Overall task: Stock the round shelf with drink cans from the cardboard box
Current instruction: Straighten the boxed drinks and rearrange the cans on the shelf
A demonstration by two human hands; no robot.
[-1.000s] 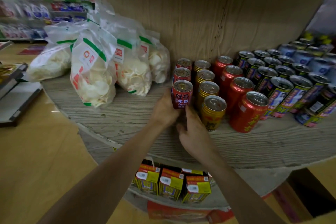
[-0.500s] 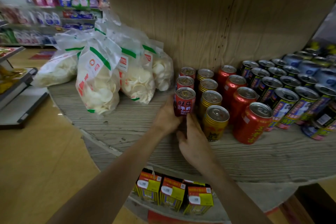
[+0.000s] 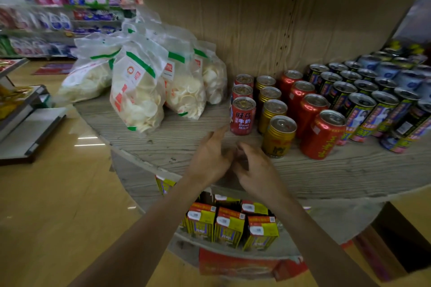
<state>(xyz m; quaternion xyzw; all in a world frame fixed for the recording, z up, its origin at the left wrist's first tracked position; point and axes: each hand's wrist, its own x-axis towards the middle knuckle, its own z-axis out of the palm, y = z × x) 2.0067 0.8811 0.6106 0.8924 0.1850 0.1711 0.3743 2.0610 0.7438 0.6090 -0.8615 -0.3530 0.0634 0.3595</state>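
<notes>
The front small red can (image 3: pixel 243 116) carries the white Chinese characters 旺仔 and 牛奶, with "DRINK MILK" in white capitals beneath. The big red can (image 3: pixel 323 135) bears yellow Chinese characters down its side, too slanted to read surely. Print on the snack bags (image 3: pixel 137 91) and cartons (image 3: pixel 229 228) is blurred.

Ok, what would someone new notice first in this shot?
Rows of drink cans fan across the right of the round wooden shelf, red, gold and dark. At centre, the left hand and right hand hover empty just before the front red milk can. Clear bags of white crackers pile up on the left.
</notes>
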